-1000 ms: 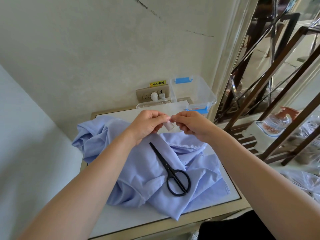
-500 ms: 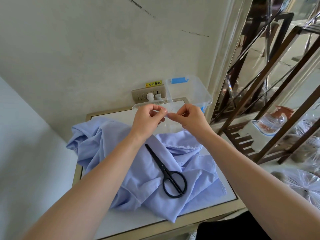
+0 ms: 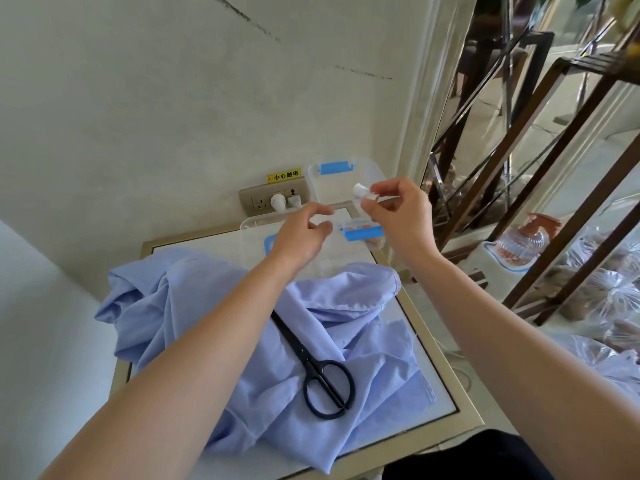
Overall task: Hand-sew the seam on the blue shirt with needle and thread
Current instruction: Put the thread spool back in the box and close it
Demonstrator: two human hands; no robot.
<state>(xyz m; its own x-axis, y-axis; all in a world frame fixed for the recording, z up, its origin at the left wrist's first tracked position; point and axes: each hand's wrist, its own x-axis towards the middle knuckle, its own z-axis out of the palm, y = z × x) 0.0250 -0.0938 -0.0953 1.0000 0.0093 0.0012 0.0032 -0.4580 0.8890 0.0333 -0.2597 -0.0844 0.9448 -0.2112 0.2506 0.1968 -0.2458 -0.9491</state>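
Observation:
The blue shirt (image 3: pixel 214 327) lies crumpled across a small table (image 3: pixel 446 386). On top of it lie black scissors (image 3: pixel 313 362), handles toward me. Above the table's far end, my right hand (image 3: pixel 398 216) pinches a small white thread spool (image 3: pixel 361 192) in its fingertips. My left hand (image 3: pixel 301 237) hovers a little lower and to the left, thumb and forefinger pinched together as on a thread end. The thread itself is too fine to make out, and I see no needle.
A clear plastic box (image 3: pixel 370 171) with blue latches stands at the table's far right corner, against the wall. A wall socket (image 3: pixel 273 199) with white plugs sits behind it. A dark wooden rack (image 3: pixel 554 188) and plastic bags (image 3: pixel 602 292) fill the right side.
My hands were together around the spool over the shirt. Now they have moved apart and farther out: the right hand carried the spool up and right, and the left stayed lower.

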